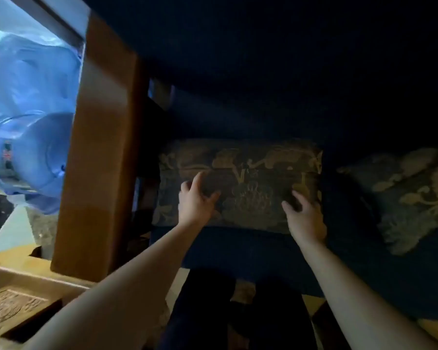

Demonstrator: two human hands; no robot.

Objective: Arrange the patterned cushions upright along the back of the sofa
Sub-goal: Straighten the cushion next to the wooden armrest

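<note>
Head view: dim, looking down at the dark blue sofa [238,248], seat edge nearest the camera.
Cushion in hand: patterned cushion [240,183] at the sofa's left end, close by the wooden arm [96,147], seemingly leaning on the backrest.
Second cushion: another patterned cushion [412,198] further right along the seat, apparently slumped; too dark to be sure.
Left hand: left hand [196,202] spread wide, fingers touching the cushion's face left of centre, gripping nothing.
Right hand: right hand [305,215] open and flat against the cushion's lower right corner, gripping nothing.
Step, as judged: squaring and settling this cushion upright against the back.
Doing it well: press evenly with both palms so the top edge lies level; push the bottom edge into the crease between seat and back so it will not slide forward.
Risk: uneven pressure could tip it toward the arm.
Left to do: likely the right-hand cushion.
</note>
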